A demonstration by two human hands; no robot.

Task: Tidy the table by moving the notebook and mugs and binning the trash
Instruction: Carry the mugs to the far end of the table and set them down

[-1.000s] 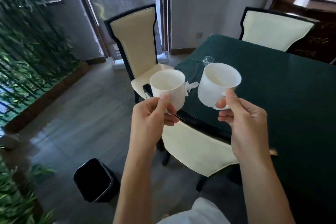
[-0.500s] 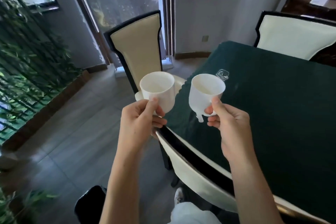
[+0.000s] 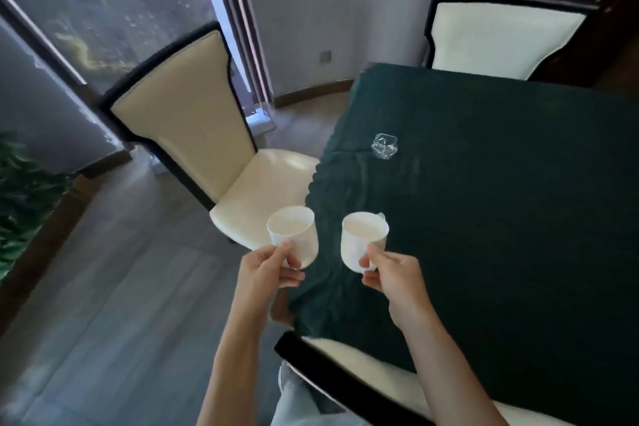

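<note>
I hold two white mugs in the air at the left corner of the table. My left hand (image 3: 266, 273) grips one white mug (image 3: 294, 235) just off the table's edge, above the floor and the cream chair seat. My right hand (image 3: 390, 277) grips the other white mug (image 3: 363, 242) over the dark green tablecloth (image 3: 501, 218). Both mugs are upright and look empty. A crumpled clear plastic wrapper (image 3: 384, 147) lies on the cloth beyond the mugs. No notebook or bin is in view.
A cream chair with a black frame (image 3: 193, 114) stands left of the table. Another such chair (image 3: 501, 31) stands at the far side, and the back of a third (image 3: 345, 387) is directly below my arms. Plants (image 3: 24, 190) line the left wall.
My view has swung up and to the right; the black bin has dropped out of sight. Both mugs have sunk lower in the view and sit nearer the table's corner.
</note>
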